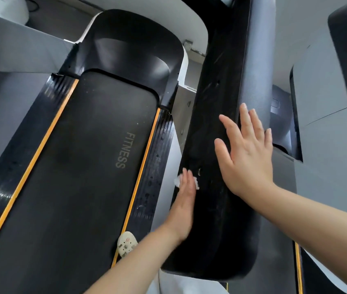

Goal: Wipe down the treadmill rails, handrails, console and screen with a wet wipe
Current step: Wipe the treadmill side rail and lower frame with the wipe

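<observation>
A long black handrail (pixel 213 115) of the treadmill runs from the top centre down to the lower middle, with wet streaks on its surface. My left hand (pixel 184 206) lies flat on its lower left part, fingers straight, pressing a white wet wipe (pixel 178 181) against it; the wipe shows at the fingertips. My right hand (pixel 246 151) is spread open on the rail's right edge, higher up, fingers straight. The black belt (pixel 88 166) marked FITNESS lies to the left, with black side rails (pixel 153 166) edged in orange.
A pale perforated shoe (pixel 126 244) stands on the belt near the right side rail. Grey handrail (pixel 16 47) crosses the upper left. A second grey and black machine (pixel 325 124) stands close on the right. The black motor cover (pixel 130 52) lies ahead.
</observation>
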Available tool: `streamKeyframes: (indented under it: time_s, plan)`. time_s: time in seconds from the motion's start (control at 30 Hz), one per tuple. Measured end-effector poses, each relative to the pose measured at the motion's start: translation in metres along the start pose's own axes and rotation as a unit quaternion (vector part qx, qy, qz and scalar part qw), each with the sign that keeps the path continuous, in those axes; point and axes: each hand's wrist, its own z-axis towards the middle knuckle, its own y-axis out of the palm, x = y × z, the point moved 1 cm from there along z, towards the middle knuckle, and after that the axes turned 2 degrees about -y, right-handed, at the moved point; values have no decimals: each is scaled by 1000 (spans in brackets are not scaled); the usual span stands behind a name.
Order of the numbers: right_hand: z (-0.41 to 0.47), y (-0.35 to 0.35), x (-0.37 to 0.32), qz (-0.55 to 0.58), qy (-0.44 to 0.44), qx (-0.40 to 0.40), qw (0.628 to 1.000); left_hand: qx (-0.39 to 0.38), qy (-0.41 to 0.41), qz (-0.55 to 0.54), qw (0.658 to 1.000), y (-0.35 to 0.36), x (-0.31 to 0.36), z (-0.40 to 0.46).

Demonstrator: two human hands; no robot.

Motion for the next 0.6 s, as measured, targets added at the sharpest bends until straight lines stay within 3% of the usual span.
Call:
streamKeyframes:
  time_s: [0.1, 0.23, 0.27, 0.3, 0.33, 0.37, 0.4, 0.47, 0.6]
  plan:
    - [0, 0, 1, 20, -1, 11, 1000, 15, -6, 4, 1000, -10, 37, 34]
    - [0, 1, 4, 67, -2, 37, 997, 33, -89, -150, 984, -11, 47, 48]
    - [0, 1, 5, 86, -1, 45, 995, 46, -90, -27, 995, -12, 43, 39]
    - [1, 1, 5, 106, 1, 52, 993, 59, -14, 193, 979, -7, 29, 25]
    - [1, 1, 6, 126, 3, 59, 990, 49, 19, 195, 979, -1, 19, 14]
    - [0, 0, 7, 142, 2, 61, 988, 50, -18, 38, 998, 8, 11, -2]
    - [-1, -1, 9, 153, -2, 56, 987, 2, 6, 7, 1000, 12, 8, -22]
    - [2, -6, 15, 158, -17, 30, 987, -50, 67, 108, 991, 18, 16, -49]
    - [28, -14, 34, 102, -7, 17, 995, -82, 84, 129, 985, 24, 17, -62]
